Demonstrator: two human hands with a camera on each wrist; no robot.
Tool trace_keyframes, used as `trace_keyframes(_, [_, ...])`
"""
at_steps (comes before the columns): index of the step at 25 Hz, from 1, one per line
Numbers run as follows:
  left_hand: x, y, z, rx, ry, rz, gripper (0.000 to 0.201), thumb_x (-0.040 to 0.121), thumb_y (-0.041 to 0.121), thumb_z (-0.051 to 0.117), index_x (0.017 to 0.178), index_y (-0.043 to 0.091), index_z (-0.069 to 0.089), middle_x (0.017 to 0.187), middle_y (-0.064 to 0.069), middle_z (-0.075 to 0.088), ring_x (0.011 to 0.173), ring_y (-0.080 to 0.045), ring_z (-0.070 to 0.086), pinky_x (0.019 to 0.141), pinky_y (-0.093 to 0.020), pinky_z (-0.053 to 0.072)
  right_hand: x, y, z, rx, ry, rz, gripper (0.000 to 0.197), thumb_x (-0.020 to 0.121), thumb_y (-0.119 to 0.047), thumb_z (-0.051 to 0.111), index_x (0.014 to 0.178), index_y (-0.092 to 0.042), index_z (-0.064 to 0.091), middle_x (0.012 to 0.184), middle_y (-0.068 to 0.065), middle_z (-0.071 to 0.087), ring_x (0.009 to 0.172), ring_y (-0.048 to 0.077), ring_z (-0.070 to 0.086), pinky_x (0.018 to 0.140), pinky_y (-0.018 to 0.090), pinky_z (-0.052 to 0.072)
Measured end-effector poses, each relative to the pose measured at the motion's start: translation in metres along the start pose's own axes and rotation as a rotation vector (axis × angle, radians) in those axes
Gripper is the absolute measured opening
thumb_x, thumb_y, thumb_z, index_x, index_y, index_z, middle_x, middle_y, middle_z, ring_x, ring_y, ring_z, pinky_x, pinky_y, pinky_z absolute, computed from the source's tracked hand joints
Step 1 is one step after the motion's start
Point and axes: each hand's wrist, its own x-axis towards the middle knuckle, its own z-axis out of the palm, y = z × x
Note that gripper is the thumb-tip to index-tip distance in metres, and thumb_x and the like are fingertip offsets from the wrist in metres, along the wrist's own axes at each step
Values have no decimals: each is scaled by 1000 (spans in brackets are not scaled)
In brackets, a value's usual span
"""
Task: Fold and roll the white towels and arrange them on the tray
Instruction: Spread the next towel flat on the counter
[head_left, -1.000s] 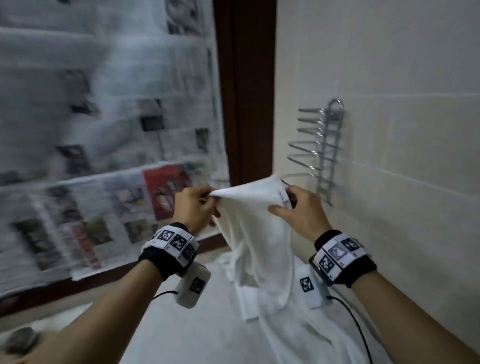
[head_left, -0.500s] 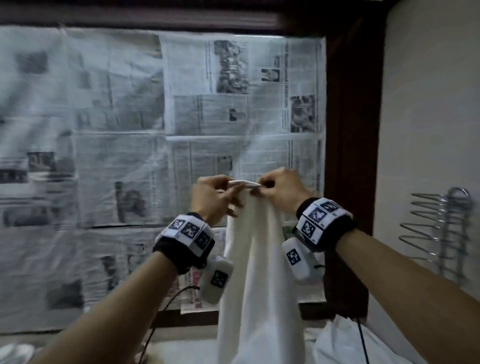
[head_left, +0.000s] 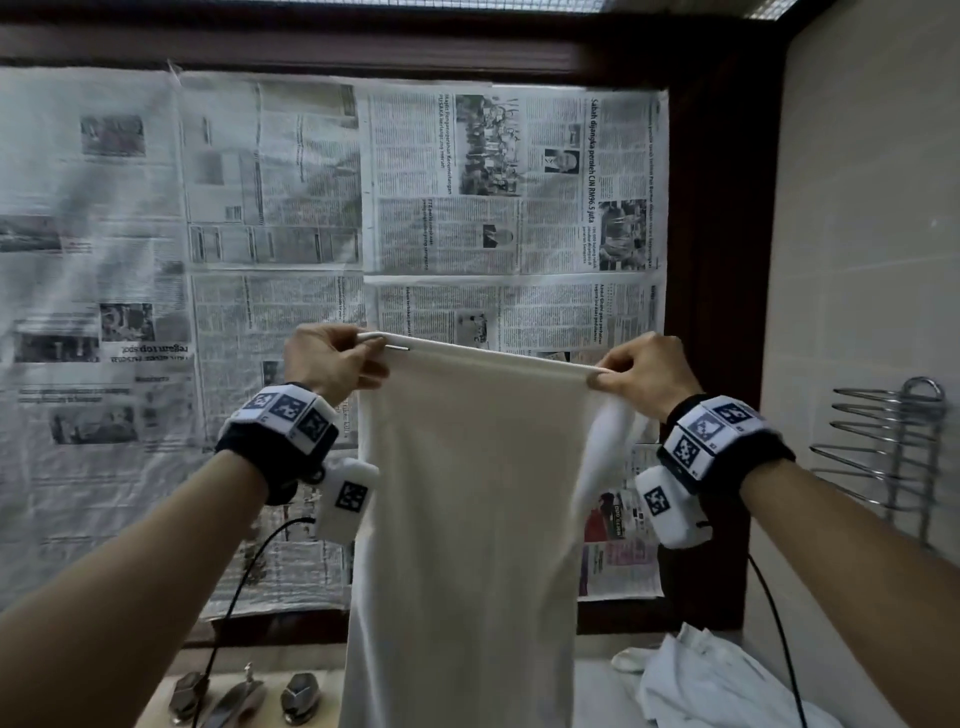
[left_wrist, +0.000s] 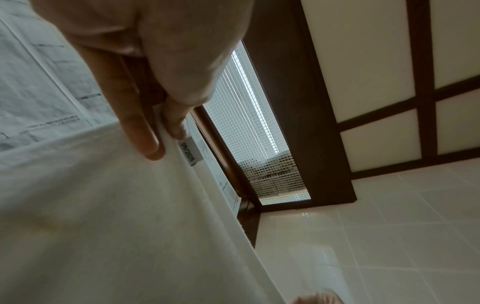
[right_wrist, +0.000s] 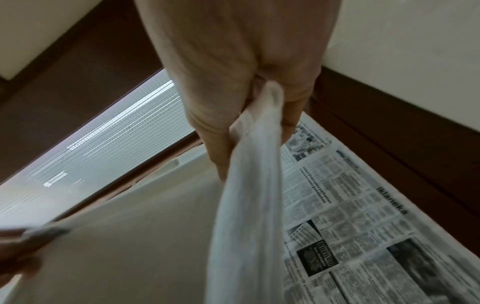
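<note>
Pinching the top left corner of a white towel (head_left: 467, 493), the left hand (head_left: 327, 358) has thumb and fingers (left_wrist: 140, 131) closed on the hem beside a small tag (left_wrist: 191, 153). The towel hangs flat between the two hands, its top edge stretched taut, well above the taps (head_left: 244, 699) below the left forearm. The right hand (head_left: 641, 371) grips the other corner, cloth bunched in its fingers (right_wrist: 215, 133). Below the right wrist lies another crumpled towel (head_left: 717, 680); a wire rack (head_left: 893, 447) is mounted just right of that hand.
</note>
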Motion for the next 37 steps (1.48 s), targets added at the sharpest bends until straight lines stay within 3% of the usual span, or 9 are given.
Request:
trace_keyframes(6, [-19,11,-34,186,-43,42,10,86,19,73,79,12,73,46,3,58,40,-12,50,34,-17,37,-36,9,-27,293,136,122,15,85,-27,74,78,-14,73,70,0,69,60,9,60,53,14,48])
trace_keyframes(11, [-33,53,-52,-85,-119,47,36,79,24,75,97,-7,66,68,-9,53,44,-11,39,40,-18,24,-48,-34,-58,770,131,167,16,94,-22,61,80,-15,64,70,8,57,51,17,50,36,16,33])
trace_keyframes(15, [-35,80,-44,-193,-98,126,12,83,12,69,82,2,62,40,5,42,32,-9,33,34,-17,18,-43,-53,-81,872,155,182,12,92,-21,62,81,-16,62,69,2,59,54,12,50,40,15,30])
trace_keyframes(19, [-28,55,-25,-202,-99,17,11,85,9,64,75,8,59,39,7,39,29,-5,34,30,-15,17,-34,-36,-64,854,125,258,17,91,-16,64,75,-16,59,54,-6,58,42,6,45,34,14,29])
trace_keyframes(27, [-39,-122,33,27,-84,-284,9,86,3,66,78,-1,64,39,-1,53,33,-12,56,33,-20,44,-36,101,85,520,-75,513,17,93,-17,64,77,-13,60,63,6,54,32,5,44,34,16,34])
trace_keyframes(30, [-77,-235,55,112,-94,-433,13,91,3,59,86,-4,69,55,-14,65,49,-24,66,53,-36,60,-82,166,165,229,-217,598,20,92,-18,63,74,-10,63,53,2,54,33,6,47,37,18,37])
trace_keyframes(33, [-120,-346,67,261,-90,-539,25,94,12,54,75,18,68,74,-15,70,71,-31,71,76,-50,59,-137,216,235,219,-286,722,18,94,-13,57,85,-2,67,49,6,61,36,8,56,46,28,51])
trace_keyframes(35, [-148,-395,72,378,-90,-585,21,94,18,52,78,21,67,79,-10,71,80,-29,71,82,-45,58,-169,235,272,317,-266,854,16,96,-8,52,103,-1,64,65,16,69,45,14,65,50,30,57])
trace_keyframes(37, [-185,-425,78,535,-139,-603,21,93,20,52,100,13,71,94,-15,72,94,-32,68,89,-42,54,-205,246,306,243,-358,890,33,97,-10,50,129,-5,51,111,27,65,85,30,70,79,40,55])
